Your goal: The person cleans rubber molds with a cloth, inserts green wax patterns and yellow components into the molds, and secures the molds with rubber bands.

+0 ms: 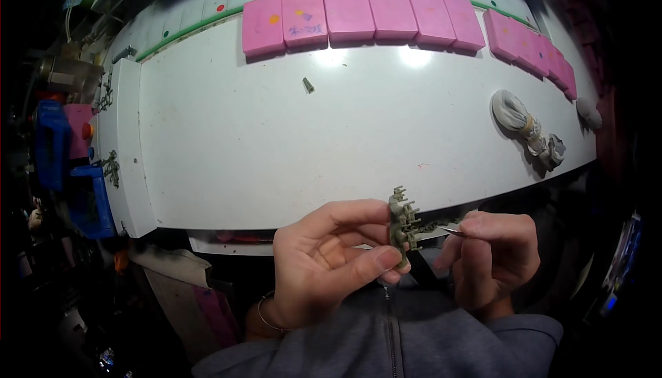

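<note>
My left hand (pixel 338 240) pinches a small olive-green moulded part (pixel 403 223) between thumb and fingers, above the table's near edge. Several short prongs stick out from the part's right side. Close by on the right, my right hand (pixel 493 254) is closed on a thin, pointed metal tool (pixel 453 232). The tool's tip points left toward the green part; its rear end is hidden by the fingers, so I cannot tell its exact kind. Small dark green bits (pixel 431 227) show near the tip.
Pink blocks (pixel 348 12) line the back of the white table (pixel 276 150). A small grey-green piece (pixel 308 85) lies toward the back, and a bundled whitish cloth (pixel 514 112) at right. Blue bins (pixel 89 202) stand at left, near green parts (pixel 111 169) on the white ledge.
</note>
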The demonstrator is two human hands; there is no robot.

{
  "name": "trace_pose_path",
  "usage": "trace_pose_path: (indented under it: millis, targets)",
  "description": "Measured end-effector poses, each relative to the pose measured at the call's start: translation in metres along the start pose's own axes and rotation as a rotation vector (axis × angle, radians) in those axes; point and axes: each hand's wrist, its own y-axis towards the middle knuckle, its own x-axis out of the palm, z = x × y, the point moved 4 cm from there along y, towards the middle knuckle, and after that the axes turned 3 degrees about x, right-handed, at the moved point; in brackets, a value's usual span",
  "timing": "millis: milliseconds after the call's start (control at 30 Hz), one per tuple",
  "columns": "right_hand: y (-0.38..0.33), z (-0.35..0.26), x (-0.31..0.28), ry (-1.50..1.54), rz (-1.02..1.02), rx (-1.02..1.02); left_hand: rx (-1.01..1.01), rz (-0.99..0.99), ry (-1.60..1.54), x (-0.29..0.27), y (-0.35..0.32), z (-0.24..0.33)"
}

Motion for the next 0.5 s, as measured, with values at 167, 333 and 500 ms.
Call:
trace_pose_path:
  millis: [167,333,500]
  targets:
    - [0.0004,0.0018,-0.0006,0.029,0.021,0.030,-0.003,-0.242,-0.155,-0.0036,0.0017,-0.0021]
    - [0.0016,0.0030,-0.0012,-0.001,0.026,0.036,-0.009,-0.050,-0.020,0.0035,0.0033,-0.0010]
    - [0.0022,0.0039,-0.0017,0.019,0.030,0.022,-0.014,-0.066,-0.055,-0.0012,0.0036,-0.0027]
